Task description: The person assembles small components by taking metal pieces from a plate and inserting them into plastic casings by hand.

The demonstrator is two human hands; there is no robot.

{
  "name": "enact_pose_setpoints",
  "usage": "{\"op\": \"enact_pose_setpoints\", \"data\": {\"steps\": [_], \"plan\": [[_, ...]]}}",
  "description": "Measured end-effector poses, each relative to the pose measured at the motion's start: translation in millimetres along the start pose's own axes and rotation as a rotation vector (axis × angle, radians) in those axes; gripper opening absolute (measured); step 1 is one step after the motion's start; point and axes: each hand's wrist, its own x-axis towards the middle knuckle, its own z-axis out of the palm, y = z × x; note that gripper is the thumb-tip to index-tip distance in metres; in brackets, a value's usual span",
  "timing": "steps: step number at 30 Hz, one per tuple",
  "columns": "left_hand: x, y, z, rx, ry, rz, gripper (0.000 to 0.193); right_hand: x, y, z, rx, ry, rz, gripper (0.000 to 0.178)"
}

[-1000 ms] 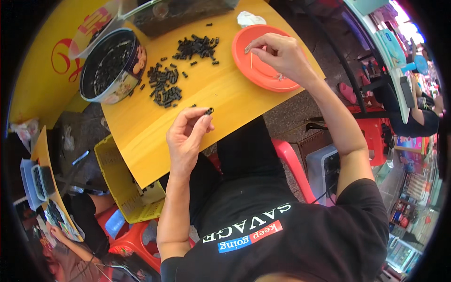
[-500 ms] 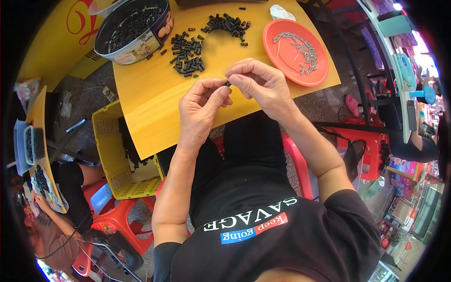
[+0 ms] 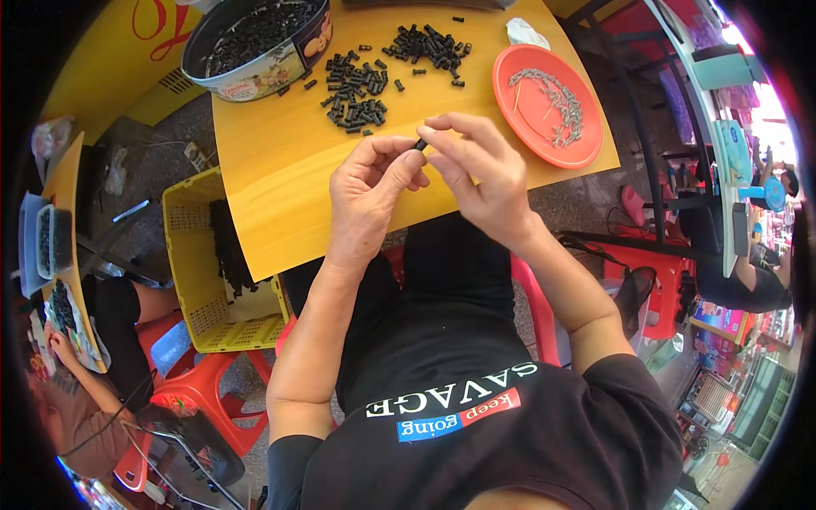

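A small black cylindrical plastic piece (image 3: 421,144) is pinched between the thumb and forefinger of my left hand (image 3: 367,191), above the table's near edge. Close by on the right is my right hand (image 3: 489,174). One of its fingertips touches the piece's upper end, while its thumb stands apart from the fingers. Two loose piles of similar black pieces (image 3: 355,89) lie beyond my hands on the yellow table (image 3: 276,183). To the right, a red plate (image 3: 527,140) bears many small grey metal parts (image 3: 571,110) and a couple of thin sticks.
A round tub (image 3: 255,81) full of black pieces stands at the table's far left. Crumpled white tissue (image 3: 527,34) lies behind the plate. Below the table's left side sits a yellow crate (image 3: 191,263). Another person's arm (image 3: 89,382) reaches over a side table at left.
My right thumb has come away from the black piece, which now shows more plainly between my hands. The whole view has shifted slightly, with table things appearing further right.
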Motion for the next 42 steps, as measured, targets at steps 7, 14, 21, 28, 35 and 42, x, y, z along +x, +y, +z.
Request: {"op": "enact_pose_setpoints", "data": {"steps": [7, 14, 21, 28, 35, 42], "plan": [[1.3, 2.0, 0.2, -0.085, 0.034, 0.014, 0.016, 22.9, 11.5, 8.2, 0.087, 0.029, 0.145, 0.021], [-0.3, 2.6, 1.6, -0.070, 0.029, -0.015, 0.016, 53.1, 61.3, 30.4, -0.332, -0.156, 0.204, 0.020], [-0.3, 2.9, -0.1, -0.079, 0.014, -0.012, 0.016, 46.8, 50.9, 26.2, -0.453, -0.177, 0.177, 0.020], [0.1, 3.6, -0.3, -0.096, 0.022, -0.017, 0.016, 39.5, 14.4, -16.0, 0.726, -0.132, 0.681, 0.020], [0.1, 1.7, 0.1, -0.055, 0.008, 0.005, 0.015, 33.1, -4.8, -26.2, 0.735, -0.216, 0.726, 0.019], [0.0, 2.3, -0.3, -0.044, -0.001, -0.001, 0.017, 32.6, -8.9, -23.8, 0.677, -0.245, 0.723, 0.017]]}}
